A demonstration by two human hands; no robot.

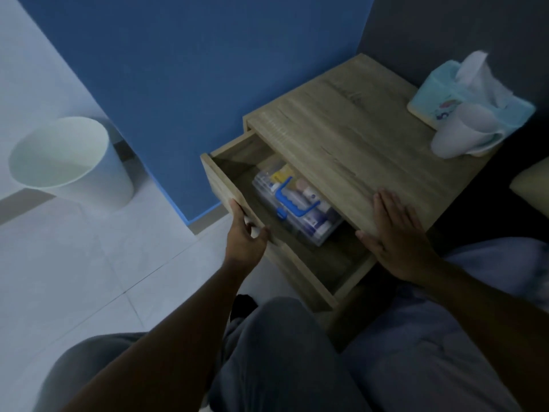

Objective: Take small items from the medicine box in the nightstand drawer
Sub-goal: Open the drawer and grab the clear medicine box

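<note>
The wooden nightstand (350, 138) has its top drawer (221, 179) pulled out to the left. Inside lies a clear plastic medicine box (309, 221) with a blue handle (289, 200); tubes and small packets show through its lid, which is closed. My left hand (245, 236) grips the drawer's front panel at its top edge. My right hand (395, 236) rests flat, fingers spread, on the near edge of the nightstand top, holding nothing. Part of the box is hidden under the nightstand top.
A light-blue tissue pack (439, 93) with a tissue sticking out and a white cup (463, 132) sit at the back right of the nightstand. A white waste bin (68, 162) stands on the tiled floor at left. A blue wall stands behind. My knees are below.
</note>
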